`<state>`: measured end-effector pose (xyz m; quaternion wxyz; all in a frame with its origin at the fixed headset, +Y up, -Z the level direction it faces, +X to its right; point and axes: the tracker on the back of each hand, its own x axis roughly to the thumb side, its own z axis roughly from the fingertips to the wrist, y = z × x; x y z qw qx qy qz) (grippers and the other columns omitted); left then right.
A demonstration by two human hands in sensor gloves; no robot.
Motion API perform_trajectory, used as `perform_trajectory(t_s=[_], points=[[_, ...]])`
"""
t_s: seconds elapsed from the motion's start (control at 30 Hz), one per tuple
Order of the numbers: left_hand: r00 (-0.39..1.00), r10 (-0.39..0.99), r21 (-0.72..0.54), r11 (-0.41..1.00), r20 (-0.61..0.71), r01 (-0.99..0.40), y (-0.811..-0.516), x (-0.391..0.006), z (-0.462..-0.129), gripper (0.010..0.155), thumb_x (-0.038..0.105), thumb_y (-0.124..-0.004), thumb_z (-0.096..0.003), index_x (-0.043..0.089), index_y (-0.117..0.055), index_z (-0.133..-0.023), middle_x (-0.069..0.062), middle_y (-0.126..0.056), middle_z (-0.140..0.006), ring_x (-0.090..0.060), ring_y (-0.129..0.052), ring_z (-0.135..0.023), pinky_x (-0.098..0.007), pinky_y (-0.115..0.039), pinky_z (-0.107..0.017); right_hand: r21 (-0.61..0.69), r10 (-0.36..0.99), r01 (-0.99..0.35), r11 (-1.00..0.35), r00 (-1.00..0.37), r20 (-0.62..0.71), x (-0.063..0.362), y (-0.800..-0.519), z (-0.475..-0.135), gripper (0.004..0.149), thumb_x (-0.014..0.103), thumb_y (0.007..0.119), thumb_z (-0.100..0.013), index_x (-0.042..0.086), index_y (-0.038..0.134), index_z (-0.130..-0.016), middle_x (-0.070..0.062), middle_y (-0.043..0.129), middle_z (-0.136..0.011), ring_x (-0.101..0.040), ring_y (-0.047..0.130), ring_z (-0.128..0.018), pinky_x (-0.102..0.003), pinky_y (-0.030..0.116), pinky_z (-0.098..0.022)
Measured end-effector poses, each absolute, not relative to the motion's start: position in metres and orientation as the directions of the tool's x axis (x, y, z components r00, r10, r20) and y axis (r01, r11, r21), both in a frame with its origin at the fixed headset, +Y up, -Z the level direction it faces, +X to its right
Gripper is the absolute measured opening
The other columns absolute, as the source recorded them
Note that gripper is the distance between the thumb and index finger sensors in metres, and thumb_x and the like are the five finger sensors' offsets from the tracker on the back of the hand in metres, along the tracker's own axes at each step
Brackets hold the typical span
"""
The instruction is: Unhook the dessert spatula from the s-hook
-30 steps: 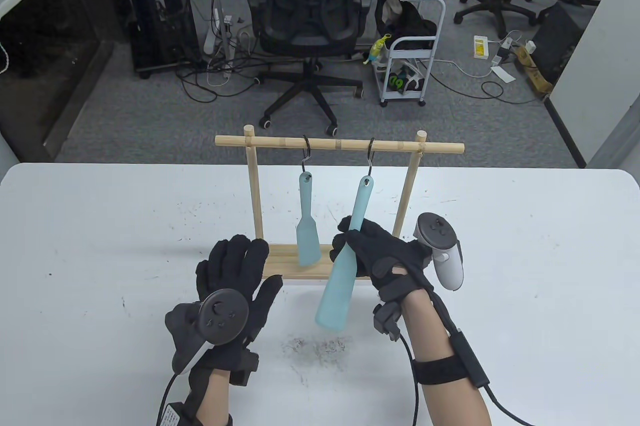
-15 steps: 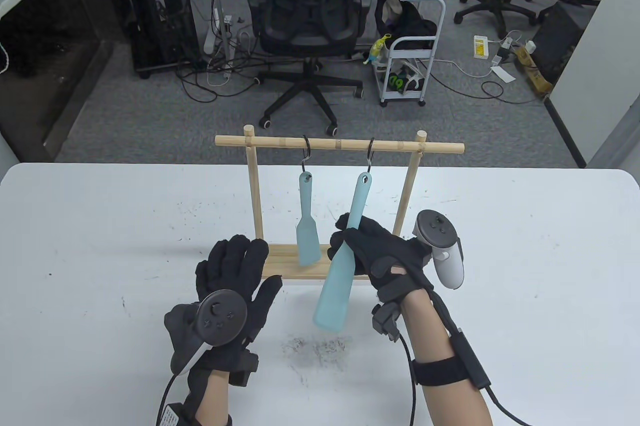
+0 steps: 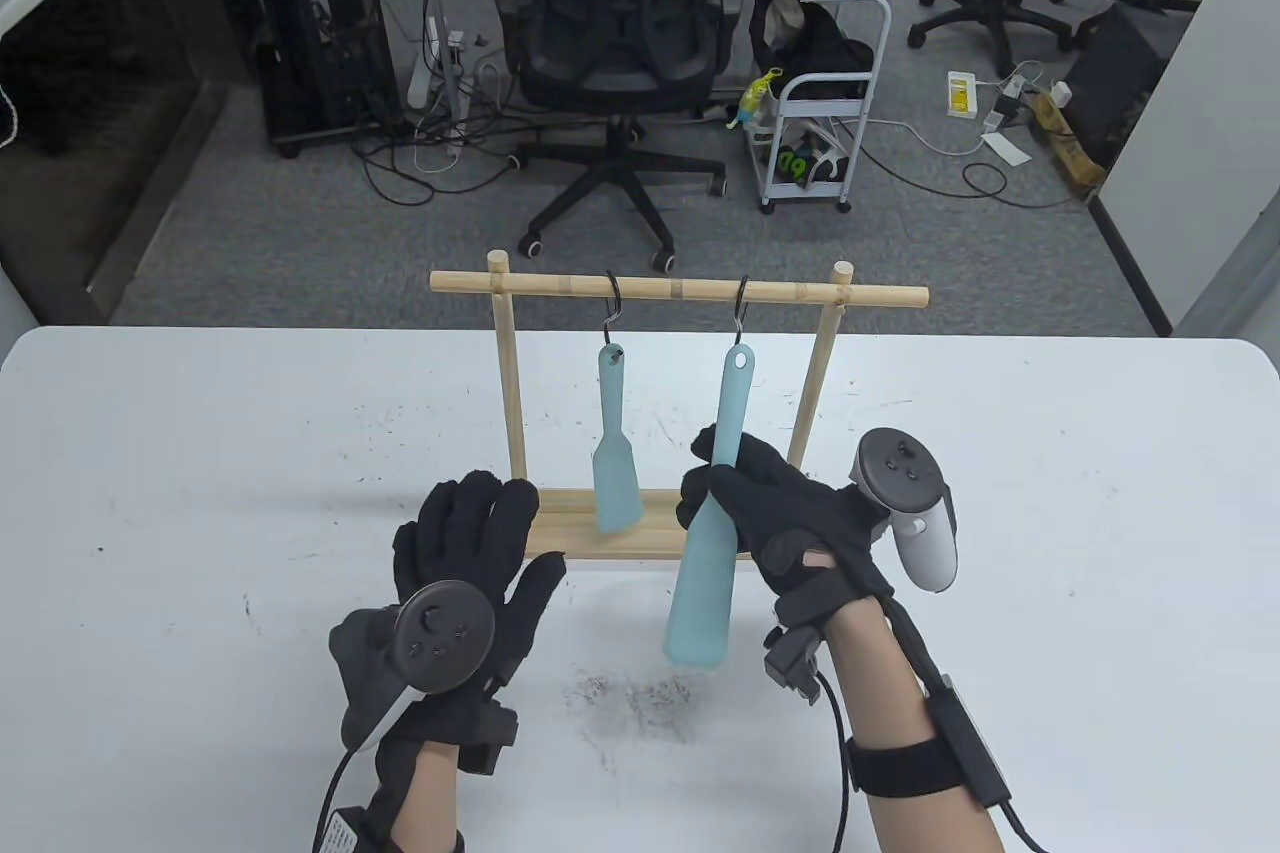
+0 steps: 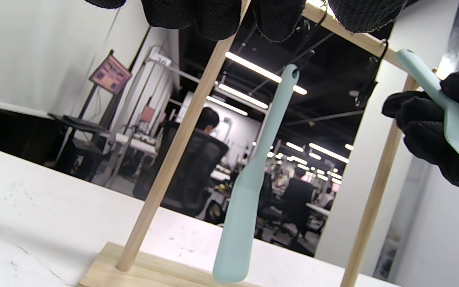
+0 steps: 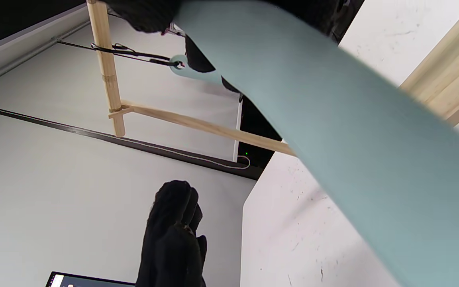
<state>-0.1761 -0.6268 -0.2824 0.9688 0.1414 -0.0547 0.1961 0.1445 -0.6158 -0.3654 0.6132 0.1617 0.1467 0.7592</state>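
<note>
Hanging pale-teal dessert spatula (image 3: 712,533), long-handled, gripped by right hand (image 3: 790,518).

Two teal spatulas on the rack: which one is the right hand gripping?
The longer spatula, under the right-side S-hook; the right hand grips its handle. The shorter spatula hangs free from the other hook, untouched.

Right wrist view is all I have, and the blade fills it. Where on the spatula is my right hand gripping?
Observer: The right hand grips the dessert spatula where the handle widens into the blade; the blade hangs below the fist.
Operator: Anything else hanging?
Observer: A shorter spatula hangs from the left s-hook.
Operator: And the left hand?
Observer: The left hand is open, holding nothing, in front of the rack's left post.
</note>
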Motion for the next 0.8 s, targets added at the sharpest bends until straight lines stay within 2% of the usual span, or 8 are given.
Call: perform_trajectory(t_s=[0.1, 0.2, 0.43, 0.6, 0.8], points=[[0.917, 0.364, 0.253, 0.883, 0.161, -0.395, -0.627, -0.176, -0.282, 0.072, 0.065, -0.063, -0.0541, 0.036, -0.054, -0.119, -0.010, -0.053, -0.128, -0.043, -0.049, -0.117, -0.069, -0.046, -0.080, 0.344, 0.965, -0.902, -0.261, -0.246, 0.087, 0.158, -0.619, -0.357, 0.062, 0.038, 0.073, -0.051, 0.020, 0.055, -0.107, -0.009, 0.087, -0.085, -0.033, 0.096, -0.066, -0.049, 0.079, -0.052], [0.915, 0.366, 0.251, 0.882, 0.169, -0.399, -0.627, -0.176, -0.281, 0.072, 0.065, -0.063, -0.0541, 0.036, -0.054, -0.119, -0.010, -0.052, -0.128, -0.043, -0.049, -0.117, -0.069, -0.047, -0.080, 0.207, 0.936, -0.914, -0.350, -0.331, 0.122, 0.175, -0.627, -0.347, 0.061, 0.039, 0.072, -0.051, 0.024, 0.055, -0.107, -0.010, 0.086, -0.084, -0.032, 0.094, -0.062, -0.049, 0.078, -0.051], [0.916, 0.362, 0.251, 0.883, 0.174, -0.397, -0.627, -0.175, -0.280, 0.072, 0.065, -0.063, -0.0542, 0.036, -0.054, -0.119, -0.010, -0.053, -0.128, -0.043, -0.049, -0.117, -0.068, -0.047, -0.080, -0.045, 0.821, -0.826, -0.562, -0.564, 0.092, 0.216, -0.653, -0.327, 0.059, 0.040, 0.072, -0.050, 0.028, 0.058, -0.106, -0.010, 0.086, -0.084, -0.030, 0.094, -0.059, -0.048, 0.079, -0.049], [0.917, 0.358, 0.250, 0.885, 0.174, -0.392, -0.627, -0.174, -0.279, 0.072, 0.065, -0.063, -0.0541, 0.035, -0.054, -0.119, -0.010, -0.053, -0.128, -0.044, -0.049, -0.117, -0.068, -0.047, -0.080, -0.108, 0.708, -0.702, -0.704, -0.706, -0.029, 0.244, -0.680, -0.319, 0.059, 0.040, 0.073, -0.050, 0.026, 0.060, -0.106, -0.009, 0.088, -0.082, -0.030, 0.095, -0.057, -0.048, 0.080, -0.047], [0.922, 0.346, 0.250, 0.890, 0.172, -0.381, -0.628, -0.171, -0.279, 0.072, 0.065, -0.063, -0.0541, 0.036, -0.054, -0.119, -0.009, -0.053, -0.128, -0.043, -0.049, -0.117, -0.068, -0.047, -0.080, -0.049, 0.540, -0.542, -0.839, -0.820, -0.188, 0.265, -0.721, -0.317, 0.059, 0.040, 0.073, -0.050, 0.025, 0.060, -0.105, -0.009, 0.089, -0.081, -0.029, 0.096, -0.056, -0.047, 0.080, -0.047]])
